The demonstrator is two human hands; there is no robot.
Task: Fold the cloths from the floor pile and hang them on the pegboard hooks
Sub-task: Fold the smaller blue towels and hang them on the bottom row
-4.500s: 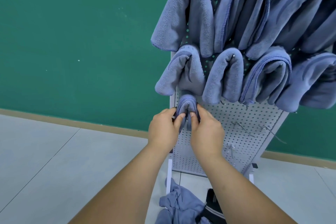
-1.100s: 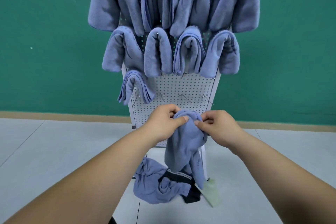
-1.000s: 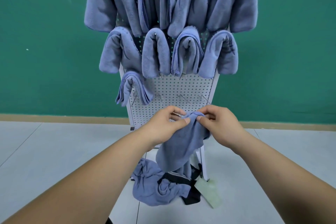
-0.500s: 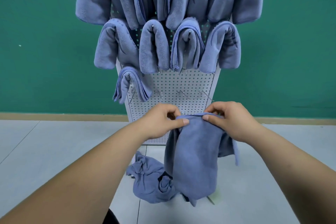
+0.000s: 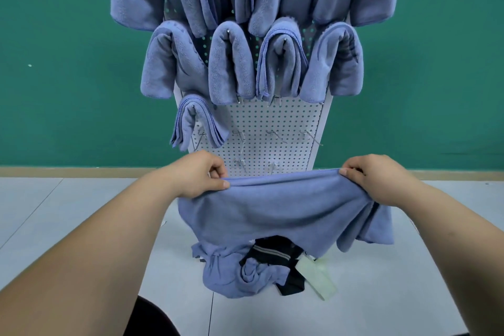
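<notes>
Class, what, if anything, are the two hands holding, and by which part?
One blue cloth, stretched between them by its top edge: the left hand pinches the left end, the right hand the right end.

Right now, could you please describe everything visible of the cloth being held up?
The cloth is blue-grey and soft, like microfibre, with a hemmed top edge. It is unfolded and stretched wide, top edge nearly level, the rest hanging in loose folds, lower on the right. The left grip pinches one top corner, the right grip the other. It hangs before the pegboard, above the pile on the floor; whether it touches the pile I cannot tell.
</notes>
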